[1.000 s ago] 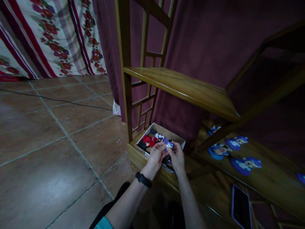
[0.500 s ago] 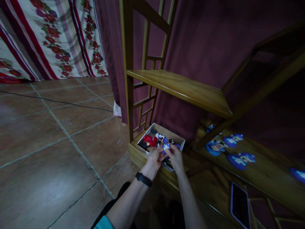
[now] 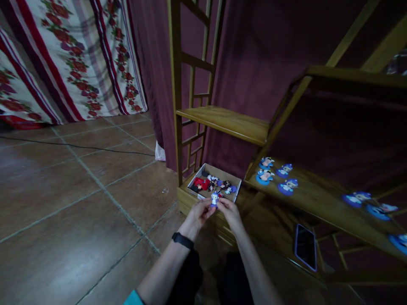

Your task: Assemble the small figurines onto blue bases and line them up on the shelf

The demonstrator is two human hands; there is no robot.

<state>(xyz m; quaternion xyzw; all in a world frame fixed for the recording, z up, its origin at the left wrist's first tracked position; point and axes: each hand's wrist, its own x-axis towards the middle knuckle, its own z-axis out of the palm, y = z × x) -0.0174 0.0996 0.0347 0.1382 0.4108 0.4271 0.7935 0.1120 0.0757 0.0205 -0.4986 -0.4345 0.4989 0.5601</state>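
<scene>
A floral curtain hangs over brown tiles at left, then maroon cloth behind wooden shelves. Left hand and right hand together pinch one figurine beside a box of toys; rightward, more figures and a phone rest on wood.

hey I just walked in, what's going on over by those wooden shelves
A person holds a small blue-and-white figurine between the left hand and right hand, at the near side of an open box. More figures lie inside the box, one of them largely red. To the right, several blue-based figurines sit on a wooden shelf, and a phone lies lower down.
</scene>
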